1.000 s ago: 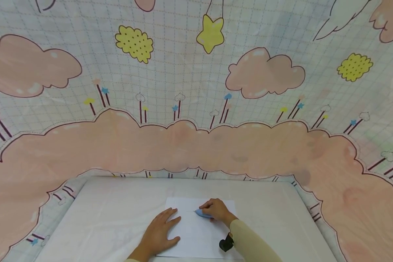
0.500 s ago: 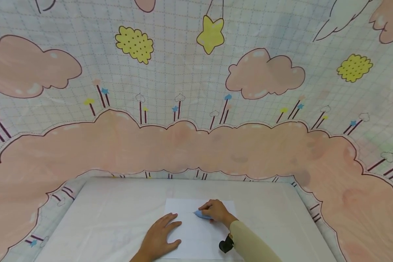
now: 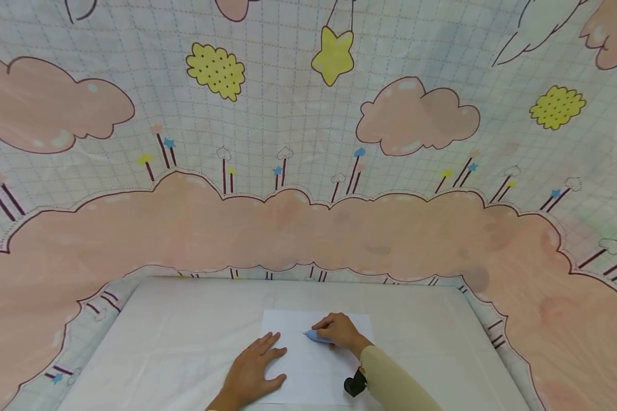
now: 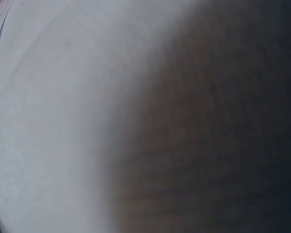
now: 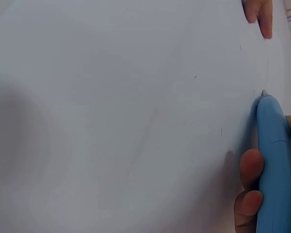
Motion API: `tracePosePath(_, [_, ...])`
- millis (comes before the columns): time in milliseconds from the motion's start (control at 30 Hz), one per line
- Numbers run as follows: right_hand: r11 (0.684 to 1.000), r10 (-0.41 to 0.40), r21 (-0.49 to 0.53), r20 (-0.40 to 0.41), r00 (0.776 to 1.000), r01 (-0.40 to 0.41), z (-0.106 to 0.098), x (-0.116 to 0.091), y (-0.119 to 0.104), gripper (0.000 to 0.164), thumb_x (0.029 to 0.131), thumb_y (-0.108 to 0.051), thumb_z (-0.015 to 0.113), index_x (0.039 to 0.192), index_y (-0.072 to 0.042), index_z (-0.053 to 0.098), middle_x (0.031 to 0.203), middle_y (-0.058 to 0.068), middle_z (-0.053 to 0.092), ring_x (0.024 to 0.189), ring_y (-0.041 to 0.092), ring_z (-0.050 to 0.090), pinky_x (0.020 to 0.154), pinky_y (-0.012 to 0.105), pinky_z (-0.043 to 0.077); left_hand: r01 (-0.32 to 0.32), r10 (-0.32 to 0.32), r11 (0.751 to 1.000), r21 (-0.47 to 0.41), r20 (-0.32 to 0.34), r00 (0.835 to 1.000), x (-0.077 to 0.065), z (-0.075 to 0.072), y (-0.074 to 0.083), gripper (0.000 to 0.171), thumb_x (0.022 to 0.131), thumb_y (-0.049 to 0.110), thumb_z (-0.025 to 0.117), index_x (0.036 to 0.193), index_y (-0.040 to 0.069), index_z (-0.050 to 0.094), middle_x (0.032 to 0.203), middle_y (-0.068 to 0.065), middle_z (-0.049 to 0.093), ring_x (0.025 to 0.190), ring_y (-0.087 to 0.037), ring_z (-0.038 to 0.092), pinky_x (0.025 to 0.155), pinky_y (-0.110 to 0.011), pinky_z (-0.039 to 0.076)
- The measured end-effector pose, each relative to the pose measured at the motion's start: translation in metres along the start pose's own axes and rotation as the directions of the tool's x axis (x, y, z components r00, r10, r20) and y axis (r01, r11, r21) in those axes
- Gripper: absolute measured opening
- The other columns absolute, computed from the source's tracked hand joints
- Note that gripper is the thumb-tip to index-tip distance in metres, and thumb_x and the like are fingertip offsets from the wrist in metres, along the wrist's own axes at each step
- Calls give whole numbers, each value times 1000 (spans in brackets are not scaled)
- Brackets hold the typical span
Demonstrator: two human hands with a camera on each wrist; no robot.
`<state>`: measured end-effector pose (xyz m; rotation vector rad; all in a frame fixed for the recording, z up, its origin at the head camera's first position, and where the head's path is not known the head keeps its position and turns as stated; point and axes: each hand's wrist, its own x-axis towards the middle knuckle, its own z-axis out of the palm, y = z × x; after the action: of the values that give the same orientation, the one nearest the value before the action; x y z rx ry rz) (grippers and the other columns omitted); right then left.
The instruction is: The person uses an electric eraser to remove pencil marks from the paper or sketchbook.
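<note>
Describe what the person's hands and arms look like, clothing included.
The left hand and right hand wear no gloves. The right sleeve is plain pale beige-yellow, with a small black, rounded device at its end. Too little of the left arm shows to tell its clothing.

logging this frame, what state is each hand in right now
Left hand: open, fingers spread on the paper.
Right hand: closed, holding the blue tool.

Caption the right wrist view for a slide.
Right hand gripping a blue tool over white paper with small dark marks, left hand at top right.
</note>
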<state>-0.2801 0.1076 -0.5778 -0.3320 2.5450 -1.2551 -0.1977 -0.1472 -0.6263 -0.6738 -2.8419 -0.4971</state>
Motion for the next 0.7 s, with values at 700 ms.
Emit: tracePosePath(700, [1000, -12, -5, -3, 1000, 12, 0, 1, 1, 17, 83, -10, 72, 99, -7, 78, 89, 2, 62, 77, 17, 49, 48, 21, 48, -24, 25, 999, 21, -55, 998, 0, 6, -4, 53, 82, 62, 66, 124, 31, 68, 146, 0, 53, 135, -22, 49, 108, -42, 44])
